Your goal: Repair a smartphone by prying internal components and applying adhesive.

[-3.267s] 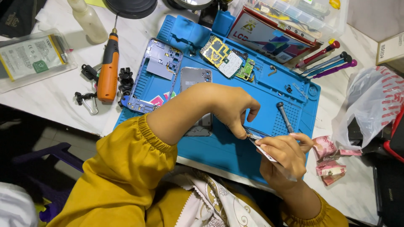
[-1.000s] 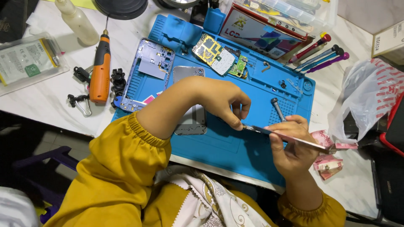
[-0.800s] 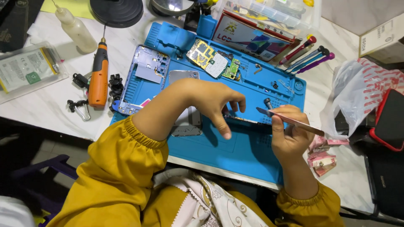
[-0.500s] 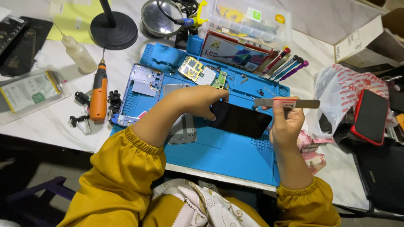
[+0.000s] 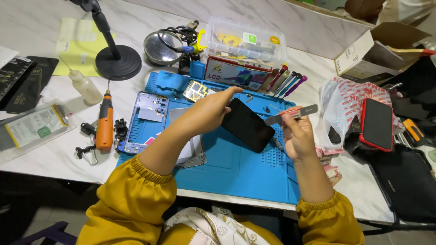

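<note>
Now left hand [image 5: 206,113] grips black screen [image 5: 247,124], right hand [image 5: 297,136] tweezers [image 5: 290,114]

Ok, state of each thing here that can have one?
Left hand: lifting the black panel.
Black panel: tilted, raised off the blue mat.
Right hand: gripping a flat metal tool.
Phone frame: opened up, lying on the mat.
Orange screwdriver: lying down, unused.
Parts box: lid closed.

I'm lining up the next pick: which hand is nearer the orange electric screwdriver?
Left. The left hand holds the black phone screen over the blue mat, rightward of the orange electric screwdriver; the right hand, holding a flat metal tool, is farther right.
</note>
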